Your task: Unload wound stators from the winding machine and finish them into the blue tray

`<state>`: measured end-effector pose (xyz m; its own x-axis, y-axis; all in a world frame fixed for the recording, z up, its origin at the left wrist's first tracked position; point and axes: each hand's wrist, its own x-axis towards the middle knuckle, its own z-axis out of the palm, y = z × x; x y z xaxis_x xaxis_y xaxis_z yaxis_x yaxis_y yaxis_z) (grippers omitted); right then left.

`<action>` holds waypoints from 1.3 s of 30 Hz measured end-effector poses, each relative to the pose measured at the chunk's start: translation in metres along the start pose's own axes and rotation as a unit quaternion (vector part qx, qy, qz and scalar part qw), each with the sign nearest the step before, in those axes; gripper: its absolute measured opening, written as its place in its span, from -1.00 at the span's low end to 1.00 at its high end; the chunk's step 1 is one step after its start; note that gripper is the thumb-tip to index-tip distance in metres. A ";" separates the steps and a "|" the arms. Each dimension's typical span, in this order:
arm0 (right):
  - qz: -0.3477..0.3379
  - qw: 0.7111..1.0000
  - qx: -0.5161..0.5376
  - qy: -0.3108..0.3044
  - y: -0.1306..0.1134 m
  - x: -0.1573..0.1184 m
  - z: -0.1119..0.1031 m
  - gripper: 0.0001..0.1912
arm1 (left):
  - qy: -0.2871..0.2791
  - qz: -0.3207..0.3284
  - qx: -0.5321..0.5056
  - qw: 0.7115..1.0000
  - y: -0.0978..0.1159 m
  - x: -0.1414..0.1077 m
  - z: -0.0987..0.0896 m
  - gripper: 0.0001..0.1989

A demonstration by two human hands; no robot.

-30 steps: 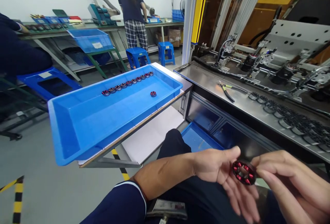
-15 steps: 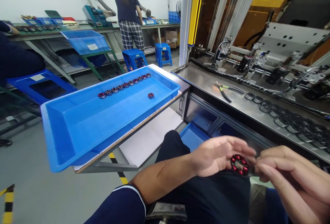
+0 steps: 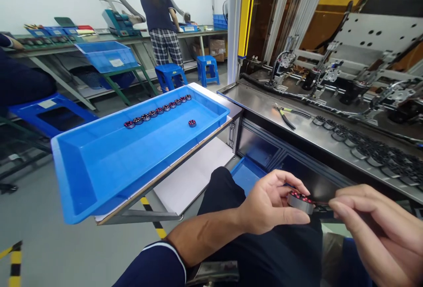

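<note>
My left hand grips a motor stator, a short metal ring with red coil windings on top, between thumb and fingers above my lap. Close by on the right, my right hand has its thumb and forefinger pinched together. A thin reddish wire seems to run from the stator to those fingertips; its end is hidden. To the left is a blue tray, where a row of similar stators lies along the far side. One single stator sits apart near the tray's right end.
Wire cutters lie on the machine's metal ledge, beside many dark ring-shaped parts. Machine fixtures stand behind them. A co-worker stands at the back bench, near blue stools. Another person sits at far left.
My left hand has turned the stator from facing me to lying nearly flat, with the thumb now along its near side. My right hand has shifted slightly and stays pinched.
</note>
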<state>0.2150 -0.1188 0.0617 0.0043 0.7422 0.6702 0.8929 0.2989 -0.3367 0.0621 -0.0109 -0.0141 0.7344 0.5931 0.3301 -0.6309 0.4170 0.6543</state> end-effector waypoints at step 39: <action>0.044 0.962 0.173 0.209 0.011 -0.058 0.073 -0.53 | 0.030 0.051 0.381 0.923 0.019 -0.003 -0.006 -0.33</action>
<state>0.1919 -0.1142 -0.0292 0.3183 0.4897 0.8117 0.6782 0.4807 -0.5559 0.0466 -0.0010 -0.0065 0.6519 0.6488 0.3926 -0.3190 -0.2351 0.9181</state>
